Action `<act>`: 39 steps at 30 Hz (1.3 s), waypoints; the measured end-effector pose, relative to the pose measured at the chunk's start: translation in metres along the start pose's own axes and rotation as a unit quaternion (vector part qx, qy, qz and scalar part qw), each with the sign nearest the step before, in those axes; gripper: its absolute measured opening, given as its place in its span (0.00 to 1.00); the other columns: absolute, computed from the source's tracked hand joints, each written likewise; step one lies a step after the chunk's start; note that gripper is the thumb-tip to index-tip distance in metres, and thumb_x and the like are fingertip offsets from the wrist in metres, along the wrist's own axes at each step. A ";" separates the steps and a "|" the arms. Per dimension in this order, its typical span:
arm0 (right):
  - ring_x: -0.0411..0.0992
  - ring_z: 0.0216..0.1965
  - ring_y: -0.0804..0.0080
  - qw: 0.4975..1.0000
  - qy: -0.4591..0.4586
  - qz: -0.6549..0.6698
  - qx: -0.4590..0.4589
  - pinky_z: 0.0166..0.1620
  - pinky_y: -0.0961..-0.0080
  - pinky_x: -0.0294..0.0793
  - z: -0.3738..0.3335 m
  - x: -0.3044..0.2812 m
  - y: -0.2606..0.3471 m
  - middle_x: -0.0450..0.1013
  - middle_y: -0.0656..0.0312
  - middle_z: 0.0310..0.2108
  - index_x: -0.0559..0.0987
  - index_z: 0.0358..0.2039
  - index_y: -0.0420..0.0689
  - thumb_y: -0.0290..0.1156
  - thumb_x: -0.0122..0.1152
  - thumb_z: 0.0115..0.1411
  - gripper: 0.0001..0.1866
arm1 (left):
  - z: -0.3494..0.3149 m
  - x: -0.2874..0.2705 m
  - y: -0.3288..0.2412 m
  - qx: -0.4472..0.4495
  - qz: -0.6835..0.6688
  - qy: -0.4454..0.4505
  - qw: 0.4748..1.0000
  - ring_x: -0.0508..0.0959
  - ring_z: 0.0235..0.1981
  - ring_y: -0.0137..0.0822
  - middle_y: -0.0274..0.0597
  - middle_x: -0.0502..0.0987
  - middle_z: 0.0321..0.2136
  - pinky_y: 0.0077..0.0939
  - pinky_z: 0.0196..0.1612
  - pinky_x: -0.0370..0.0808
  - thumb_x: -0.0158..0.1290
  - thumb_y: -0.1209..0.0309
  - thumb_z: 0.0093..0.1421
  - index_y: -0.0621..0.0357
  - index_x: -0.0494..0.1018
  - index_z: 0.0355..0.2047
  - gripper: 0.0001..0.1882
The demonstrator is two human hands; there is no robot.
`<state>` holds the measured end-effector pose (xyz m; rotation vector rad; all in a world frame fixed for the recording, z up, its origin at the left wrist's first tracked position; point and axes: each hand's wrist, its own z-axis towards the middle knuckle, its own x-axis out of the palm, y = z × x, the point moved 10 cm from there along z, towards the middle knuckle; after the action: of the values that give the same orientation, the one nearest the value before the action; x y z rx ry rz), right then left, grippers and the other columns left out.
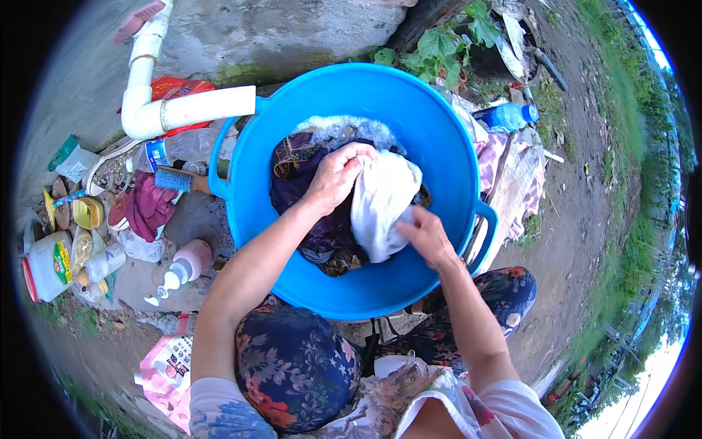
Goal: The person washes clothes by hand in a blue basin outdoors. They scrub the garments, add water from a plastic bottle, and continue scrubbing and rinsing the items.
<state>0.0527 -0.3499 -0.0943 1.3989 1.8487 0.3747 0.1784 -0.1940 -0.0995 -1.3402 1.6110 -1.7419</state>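
Note:
Inside a large blue tub (446,175), a wet white cloth (384,197) is stretched between my hands. My left hand (338,174) pinches its upper left corner, fingers closed. At the cloth's lower right edge is my right hand (428,238), its fingers curled onto the fabric and slightly blurred. Beneath the white cloth lies a heap of dark purple laundry (296,190) with patterned pieces in it. Soap suds (344,128) float along the far side of the water.
A white drainpipe (208,107) ends at the tub's far left rim. On the left lie a blue-bristled brush (174,180), a pink pump bottle (191,260), a plastic jug (50,267) and shoes. A blue bottle (506,117) rests on cloths at right.

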 end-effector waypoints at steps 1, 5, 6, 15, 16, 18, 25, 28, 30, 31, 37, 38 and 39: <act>0.75 0.34 0.65 0.991 0.096 -0.098 -0.005 0.39 0.72 0.73 -0.009 0.007 -0.001 0.76 0.52 0.34 0.78 0.41 0.39 0.33 0.59 0.54 0.15 | -0.003 0.003 0.006 -0.022 -0.053 0.014 0.998 0.69 0.53 0.33 0.44 0.71 0.52 0.26 0.57 0.63 0.38 0.77 0.65 0.63 0.70 0.47 0.13; 0.77 0.37 0.62 0.971 -0.195 -0.027 -0.134 0.41 0.69 0.74 0.024 -0.065 0.060 0.78 0.49 0.34 0.79 0.37 0.35 0.38 0.58 0.57 0.17 | -0.033 -0.030 0.026 -0.206 0.251 -0.122 0.938 0.63 0.60 0.42 0.54 0.63 0.58 0.32 0.59 0.62 0.50 0.64 0.61 0.64 0.63 0.56 0.25; 0.77 0.38 0.59 0.970 -0.198 -0.081 -0.116 0.43 0.67 0.74 0.040 -0.055 0.074 0.78 0.49 0.35 0.79 0.38 0.35 0.43 0.59 0.56 0.21 | -0.038 -0.009 0.026 -0.207 0.384 -0.048 0.899 0.60 0.62 0.45 0.55 0.59 0.60 0.37 0.61 0.59 0.55 0.60 0.57 0.64 0.59 0.58 0.33; 0.68 0.39 0.46 0.928 -0.125 -0.173 -0.306 0.44 0.54 0.67 -0.008 0.040 0.040 0.68 0.45 0.35 0.75 0.25 0.40 0.39 0.65 0.45 0.15 | -0.067 0.002 0.069 -0.095 0.686 0.069 0.718 0.50 0.64 0.51 0.49 0.49 0.65 0.46 0.64 0.45 0.57 0.51 0.49 0.59 0.49 0.64 0.48; 0.66 0.40 0.46 0.927 -0.137 -0.212 -0.278 0.43 0.52 0.65 -0.020 0.061 0.047 0.68 0.45 0.36 0.75 0.25 0.41 0.39 0.65 0.46 0.15 | -0.069 0.002 0.079 -0.084 0.707 0.084 0.697 0.49 0.64 0.51 0.50 0.49 0.65 0.46 0.64 0.44 0.54 0.51 0.51 0.57 0.49 0.65 0.46; 0.63 0.43 0.47 0.898 -0.198 -0.264 -0.290 0.42 0.49 0.62 -0.005 0.091 0.050 0.65 0.46 0.40 0.75 0.26 0.44 0.42 0.64 0.48 0.15 | -0.066 0.004 0.091 -0.084 0.714 0.130 0.683 0.47 0.65 0.51 0.51 0.49 0.65 0.46 0.65 0.42 0.49 0.50 0.54 0.56 0.51 0.64 0.42; 0.75 0.36 0.43 0.932 -0.234 -0.128 -0.245 0.39 0.53 0.73 0.118 0.016 0.044 0.76 0.44 0.31 0.69 0.47 0.41 0.47 0.59 0.55 0.26 | -0.053 0.009 0.078 -0.066 0.674 0.113 0.728 0.45 0.67 0.49 0.55 0.47 0.65 0.45 0.66 0.43 0.58 0.48 0.49 0.66 0.50 0.63 0.50; 0.76 0.36 0.45 0.973 -0.091 -0.197 -0.083 0.40 0.55 0.74 0.054 0.046 0.036 0.75 0.40 0.37 0.64 0.56 0.46 0.48 0.60 0.55 0.32 | -0.061 -0.005 0.085 -0.141 0.672 0.122 0.717 0.46 0.67 0.49 0.54 0.48 0.64 0.44 0.66 0.43 0.60 0.48 0.46 0.66 0.50 0.63 0.52; 0.77 0.31 0.48 0.938 -0.141 -0.253 -0.190 0.36 0.56 0.75 0.026 0.075 0.039 0.76 0.43 0.32 0.67 0.54 0.48 0.48 0.59 0.55 0.29 | -0.067 -0.004 0.089 -0.164 0.662 0.149 0.716 0.47 0.66 0.49 0.54 0.49 0.64 0.44 0.66 0.43 0.62 0.48 0.44 0.65 0.50 0.63 0.54; 0.77 0.30 0.50 0.916 -0.183 -0.261 -0.241 0.36 0.57 0.75 0.026 0.082 0.040 0.76 0.44 0.29 0.67 0.53 0.48 0.48 0.59 0.55 0.28 | -0.063 -0.004 0.086 -0.168 0.661 0.159 0.713 0.47 0.66 0.49 0.54 0.49 0.64 0.44 0.66 0.43 0.62 0.48 0.42 0.65 0.51 0.63 0.54; 0.75 0.42 0.55 0.916 -0.099 0.380 0.079 0.43 0.62 0.73 0.113 0.048 0.015 0.75 0.51 0.42 0.69 0.52 0.37 0.46 0.54 0.62 0.27 | -0.038 0.014 0.035 -0.078 0.528 0.005 0.845 0.50 0.63 0.59 0.64 0.51 0.60 0.48 0.63 0.51 0.64 0.60 0.40 0.73 0.49 0.60 0.53; 0.72 0.46 0.60 0.846 -0.020 0.526 0.085 0.47 0.63 0.72 0.115 0.052 0.022 0.73 0.54 0.47 0.70 0.51 0.38 0.45 0.50 0.64 0.24 | -0.030 0.019 0.017 0.013 0.449 -0.029 0.893 0.56 0.61 0.59 0.65 0.55 0.59 0.45 0.62 0.55 0.63 0.63 0.40 0.69 0.47 0.62 0.53; 0.72 0.46 0.62 0.808 0.040 0.582 0.078 0.48 0.63 0.72 0.093 0.048 0.053 0.73 0.53 0.45 0.70 0.52 0.40 0.46 0.51 0.64 0.24 | -0.029 0.016 0.002 0.096 0.363 -0.061 0.925 0.61 0.59 0.58 0.65 0.58 0.57 0.43 0.61 0.59 0.62 0.65 0.41 0.65 0.45 0.64 0.53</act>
<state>0.1519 -0.3072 -0.1406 2.5534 0.8419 0.8868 0.1462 -0.1926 -0.0915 -0.6122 1.5412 -1.2809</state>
